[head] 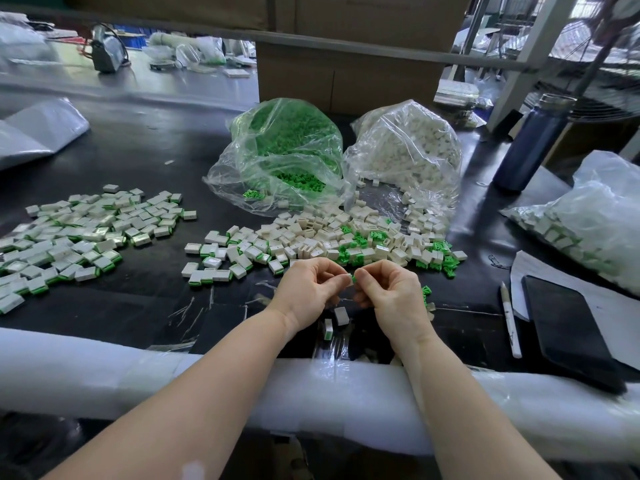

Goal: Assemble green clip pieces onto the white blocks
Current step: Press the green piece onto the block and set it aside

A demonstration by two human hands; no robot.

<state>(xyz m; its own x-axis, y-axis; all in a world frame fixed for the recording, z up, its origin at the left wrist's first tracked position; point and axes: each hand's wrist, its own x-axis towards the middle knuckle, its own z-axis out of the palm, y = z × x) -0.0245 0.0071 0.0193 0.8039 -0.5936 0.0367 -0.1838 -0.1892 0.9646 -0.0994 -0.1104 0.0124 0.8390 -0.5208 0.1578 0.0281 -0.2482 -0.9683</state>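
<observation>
Dark counter fills a cluttered workshop bench, its near edge padded with white foam. Just above that edge the two hands meet. The right hand pinches a green clip between thumb and forefinger, and the left hand has its fingers curled in against it; a white block is probably held there, but the fingers hide it, so I cannot tell.

The join is tiny and mostly covered by fingertips, so the likely fault is a clip pressed on skewed or only half seated. A slipped pinch could also drop the clip among the loose blocks lying below the hands, or off the foam edge. Beyond the hands lies the mixed pile of bare blocks and clips, with some finished pieces on its left; a wrong pick would be easy there.

Behind the pile, a clear bag lies open, holding green clips, a few spilling at its mouth. Just beside it, a second clear bag holds white blocks, also spilling onto the counter. At far right a third bag holds what look like finished pieces. Finished pieces also lie spread on the left. A phone, pen and bottle sit to the right.
</observation>
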